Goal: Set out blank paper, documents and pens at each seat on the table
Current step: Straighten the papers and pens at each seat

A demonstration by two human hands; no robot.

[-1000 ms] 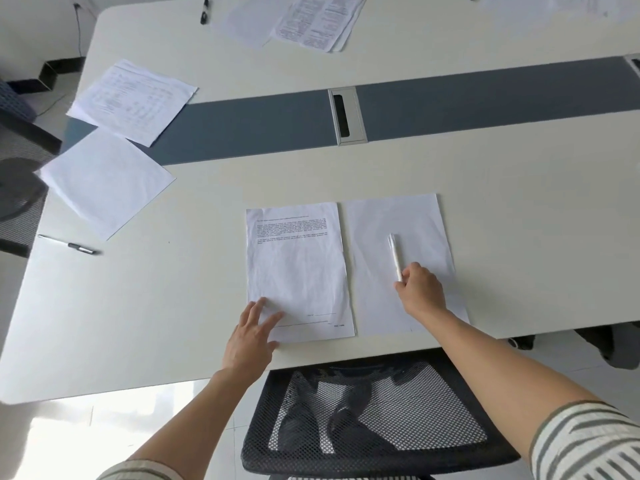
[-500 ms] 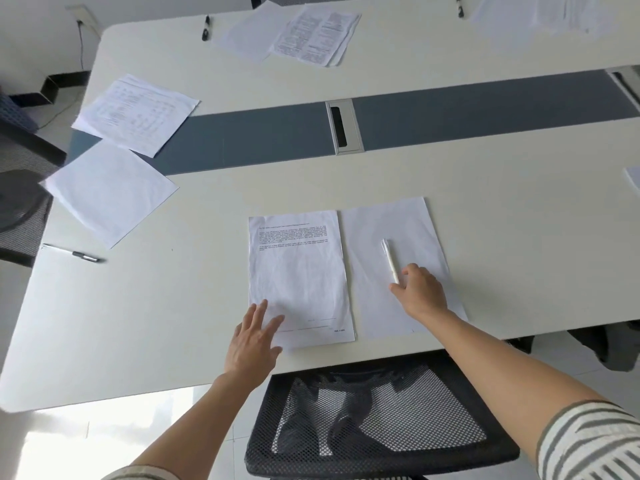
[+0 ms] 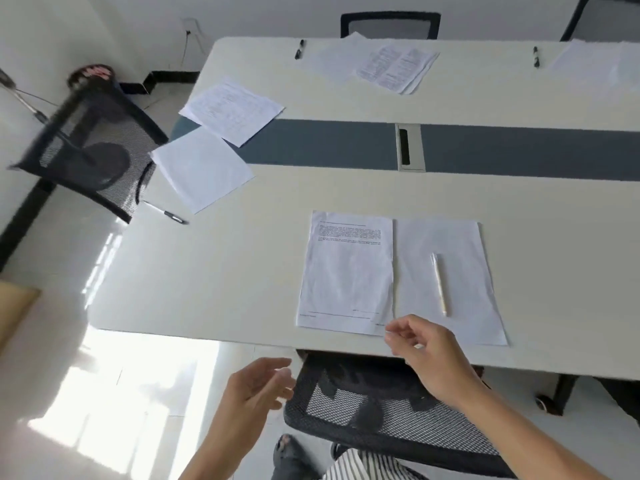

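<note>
Cream-white desk (image 3: 242,271) with a blue-grey stripe (image 3: 329,143) across it at 12 o'clock. At centre, a white document (image 3: 346,282) with black print beside a plain white sheet (image 3: 464,271) carrying a white pen (image 3: 439,284). Black mesh chair (image 3: 381,410) at 6 o'clock, with black-and-white striped clothing (image 3: 363,467) below it.

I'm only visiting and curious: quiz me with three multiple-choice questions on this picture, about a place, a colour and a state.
1. The white pen lies: A in a mug; B on the blank sheet; C in a drawer.
2. The middle strip of the table is: A red; B grey-blue; C yellow.
3. The left hand and right hand hold: A nothing; B a stapler; C a mug.
Key: 1 B, it rests on the unprinted page; 2 B, the band looks grey-blue; 3 A, both are loosely curled, empty.
</note>
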